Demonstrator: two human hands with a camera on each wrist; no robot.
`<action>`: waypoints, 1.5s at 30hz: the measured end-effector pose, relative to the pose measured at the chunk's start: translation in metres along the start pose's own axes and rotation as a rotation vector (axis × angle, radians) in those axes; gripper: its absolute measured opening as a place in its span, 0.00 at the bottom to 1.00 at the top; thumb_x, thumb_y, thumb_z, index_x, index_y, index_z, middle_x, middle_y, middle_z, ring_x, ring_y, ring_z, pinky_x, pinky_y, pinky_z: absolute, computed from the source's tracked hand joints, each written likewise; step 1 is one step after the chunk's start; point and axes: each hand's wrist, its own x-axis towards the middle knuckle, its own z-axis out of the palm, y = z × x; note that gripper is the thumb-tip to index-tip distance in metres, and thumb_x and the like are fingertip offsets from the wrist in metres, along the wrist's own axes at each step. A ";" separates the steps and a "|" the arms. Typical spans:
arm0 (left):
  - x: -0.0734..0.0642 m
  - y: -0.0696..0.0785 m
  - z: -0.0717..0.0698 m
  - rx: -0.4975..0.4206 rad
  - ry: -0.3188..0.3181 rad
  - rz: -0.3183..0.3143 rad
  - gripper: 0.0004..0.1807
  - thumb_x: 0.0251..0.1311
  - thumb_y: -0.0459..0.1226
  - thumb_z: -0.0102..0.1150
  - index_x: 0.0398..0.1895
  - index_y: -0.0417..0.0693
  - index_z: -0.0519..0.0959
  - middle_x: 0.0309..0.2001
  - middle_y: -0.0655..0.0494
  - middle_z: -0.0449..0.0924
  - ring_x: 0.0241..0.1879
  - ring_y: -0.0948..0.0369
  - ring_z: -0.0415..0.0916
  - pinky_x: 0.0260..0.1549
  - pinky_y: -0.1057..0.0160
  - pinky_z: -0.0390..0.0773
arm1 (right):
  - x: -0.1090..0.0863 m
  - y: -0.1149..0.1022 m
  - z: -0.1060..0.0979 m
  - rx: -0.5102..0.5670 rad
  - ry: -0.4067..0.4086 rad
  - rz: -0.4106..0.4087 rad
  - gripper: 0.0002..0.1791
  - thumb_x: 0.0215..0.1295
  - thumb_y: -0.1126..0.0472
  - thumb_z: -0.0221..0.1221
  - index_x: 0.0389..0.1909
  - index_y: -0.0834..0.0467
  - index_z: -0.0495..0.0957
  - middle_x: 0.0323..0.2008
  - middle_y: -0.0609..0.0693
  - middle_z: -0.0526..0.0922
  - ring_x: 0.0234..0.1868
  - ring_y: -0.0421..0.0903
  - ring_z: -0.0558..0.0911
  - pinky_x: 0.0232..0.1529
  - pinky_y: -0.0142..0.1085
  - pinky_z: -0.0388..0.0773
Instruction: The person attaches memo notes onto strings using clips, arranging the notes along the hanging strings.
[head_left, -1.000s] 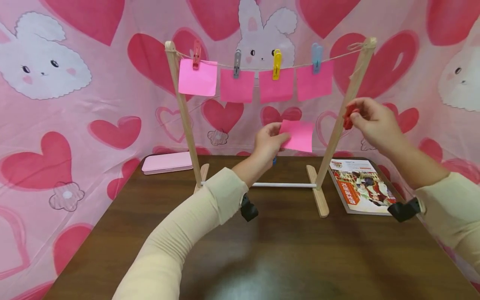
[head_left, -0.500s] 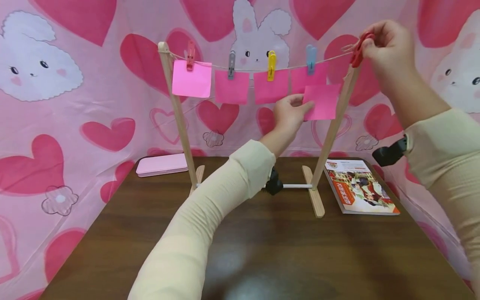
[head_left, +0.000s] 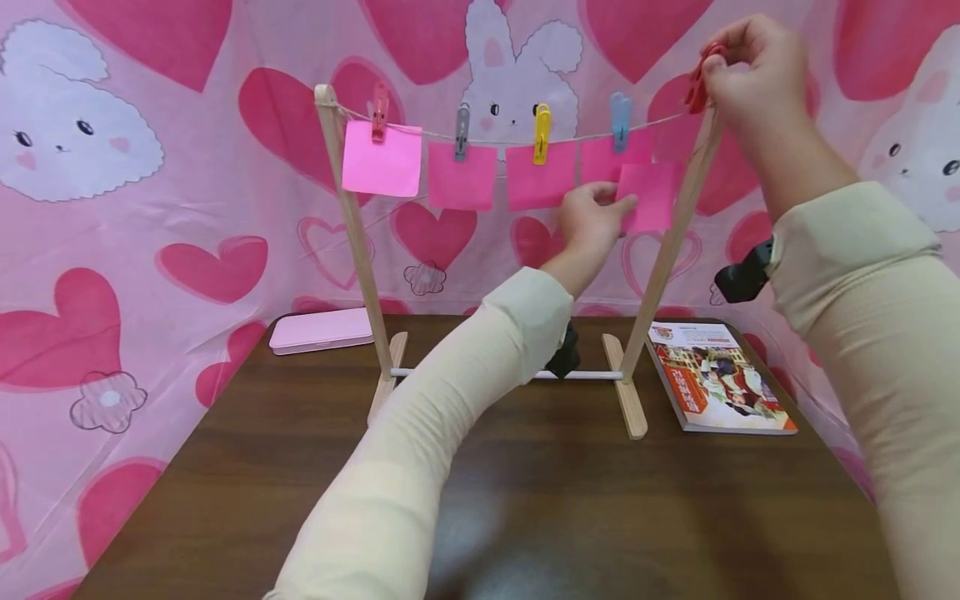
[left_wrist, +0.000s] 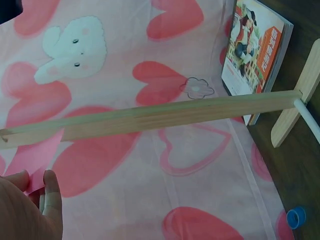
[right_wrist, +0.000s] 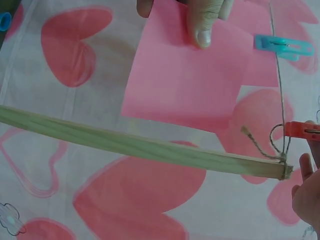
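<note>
My left hand (head_left: 592, 221) pinches a pink paper square (head_left: 652, 200) by its left edge, between thumb and fingers. The sheet overlaps a hanging pink square from the front and sits left of the right wooden post (head_left: 667, 262). At the top of that post, my right hand (head_left: 765, 75) pinches a red clothespin (head_left: 698, 82). In the right wrist view, the tip of the red clothespin (right_wrist: 300, 130) is right at the string (right_wrist: 281, 95), near the knot. A blue clothespin (head_left: 620, 122) clips the nearest hanging square.
Other pink squares hang from red (head_left: 380, 115), grey (head_left: 462, 133) and yellow (head_left: 542, 136) clothespins. The wooden stand has a white crossbar (head_left: 592, 375). On the dark table (head_left: 600, 517) lie a pink case (head_left: 322, 331), a book (head_left: 720, 379) and a small blue ring (left_wrist: 296, 218).
Both hands have risen toward the string's right end. The left brought its paper square up and right; the right lifted the red clothespin from beside the post to its top, then slightly left.
</note>
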 end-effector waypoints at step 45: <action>0.002 0.019 0.017 -0.151 0.015 -0.065 0.15 0.49 0.46 0.66 0.37 0.49 0.81 0.25 0.63 0.78 0.15 0.66 0.77 0.18 0.74 0.75 | -0.005 0.021 -0.008 -0.397 -0.204 -0.079 0.22 0.68 0.52 0.49 0.60 0.52 0.71 0.42 0.41 0.75 0.45 0.37 0.73 0.53 0.26 0.69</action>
